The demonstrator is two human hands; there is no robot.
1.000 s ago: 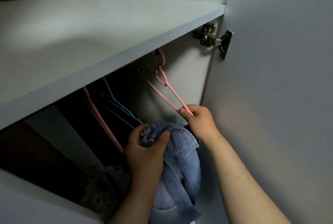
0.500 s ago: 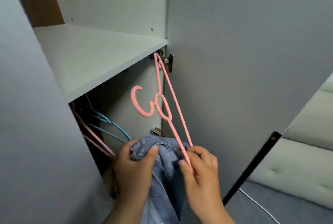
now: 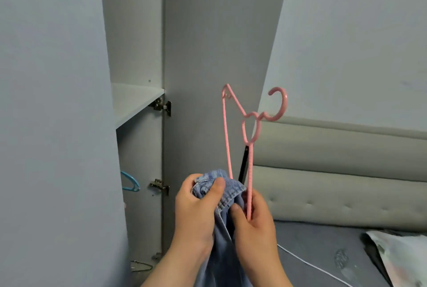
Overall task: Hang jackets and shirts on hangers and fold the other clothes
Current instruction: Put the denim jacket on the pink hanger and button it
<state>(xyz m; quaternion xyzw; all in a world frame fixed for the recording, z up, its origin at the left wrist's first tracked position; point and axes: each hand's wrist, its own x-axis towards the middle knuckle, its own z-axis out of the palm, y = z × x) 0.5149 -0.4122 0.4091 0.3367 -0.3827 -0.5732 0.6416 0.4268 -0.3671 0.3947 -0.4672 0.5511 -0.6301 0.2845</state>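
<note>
Wardrobe door [image 3: 208,55] stands open, hinges [image 3: 161,104] exposed. Inner shelf [image 3: 131,101] present. Padded headboard [image 3: 335,171] at right; white cable [image 3: 312,266] lies across the bed [image 3: 323,247].

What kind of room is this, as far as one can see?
Most likely a bedroom: an open wardrobe with a blue hanger inside stands beside a bed with a padded headboard.

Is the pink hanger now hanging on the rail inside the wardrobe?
No, the right hand holds the pink hanger upright outside the wardrobe.
</note>
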